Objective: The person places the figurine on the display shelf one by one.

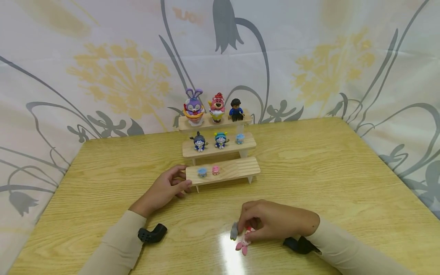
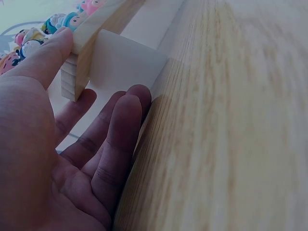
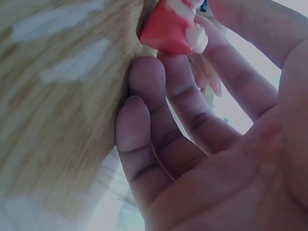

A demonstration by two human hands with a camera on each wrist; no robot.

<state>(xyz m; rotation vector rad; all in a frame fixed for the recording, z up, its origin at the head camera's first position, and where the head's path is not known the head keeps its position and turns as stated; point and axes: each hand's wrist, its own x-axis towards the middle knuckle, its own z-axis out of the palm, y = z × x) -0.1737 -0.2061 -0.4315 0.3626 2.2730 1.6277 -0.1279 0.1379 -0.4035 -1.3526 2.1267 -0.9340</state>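
My left hand [image 1: 172, 183] holds the left end of the lowest tier of a wooden stepped display stand [image 1: 240, 168]. In the left wrist view the thumb lies on the top corner of the board [image 2: 83, 67] and a fingertip sits at its underside. My right hand [image 1: 271, 219] pinches a small pink, white and red rabbit figurine [image 1: 243, 244] low at the tabletop, its pink ears towards me. The right wrist view shows the figurine's red body [image 3: 168, 30] at the fingertips. A grey figurine [image 1: 234, 231] lies just left of these fingers.
On the lowest tier stand a blue figurine [image 1: 202, 172] and a pink figurine [image 1: 215, 170]. Three small figurines, one dark-haired [image 1: 199, 141], occupy the middle tier. A purple rabbit figurine [image 1: 194, 109], a pink bear figurine [image 1: 217, 107] and a blue-clad toy figure [image 1: 236, 110] stand on top. Patterned cloth hangs behind.
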